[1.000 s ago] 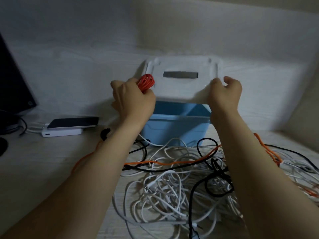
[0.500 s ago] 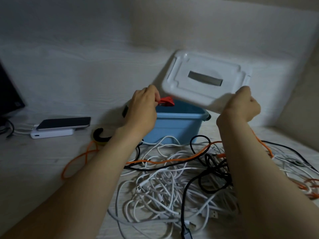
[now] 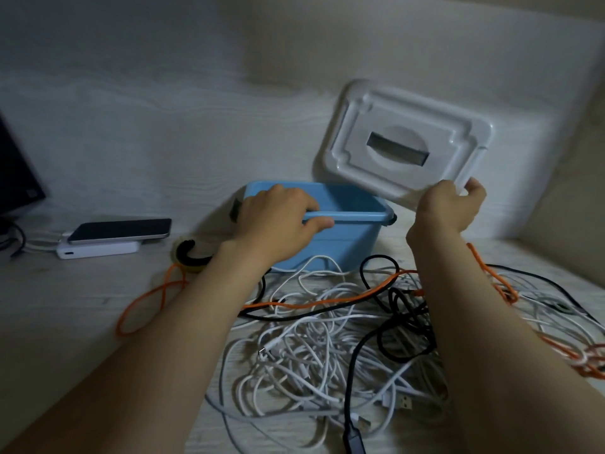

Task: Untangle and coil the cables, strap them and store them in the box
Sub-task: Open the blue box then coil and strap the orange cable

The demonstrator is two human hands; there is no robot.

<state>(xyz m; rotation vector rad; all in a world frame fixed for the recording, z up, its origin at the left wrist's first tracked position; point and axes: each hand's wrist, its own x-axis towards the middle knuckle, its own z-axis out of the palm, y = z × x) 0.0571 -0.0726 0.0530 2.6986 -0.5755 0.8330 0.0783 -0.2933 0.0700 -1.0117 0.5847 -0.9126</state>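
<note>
The open blue box (image 3: 347,244) stands on the table against the wall. My left hand (image 3: 278,217) lies over its front rim, fingers reaching inside and thumb along the outside. The coiled red cable is hidden from view. Up and to the right of the box, my right hand (image 3: 448,208) grips the lower corner of the white lid (image 3: 406,126), which is tilted. In front of the box sprawls a tangle of white cables (image 3: 327,348), black cables (image 3: 402,339) and an orange cable (image 3: 144,303).
A phone (image 3: 121,229) lies on a white power bank (image 3: 98,250) at the left. A black and yellow strap roll (image 3: 190,257) sits beside my left wrist. A dark monitor (image 3: 16,175) is at the far left edge. More orange cable (image 3: 501,283) trails right.
My right hand has swung the lid off the box, up and to the right. My left hand dropped with the red coil to the box's rim, and the coil is out of sight now.
</note>
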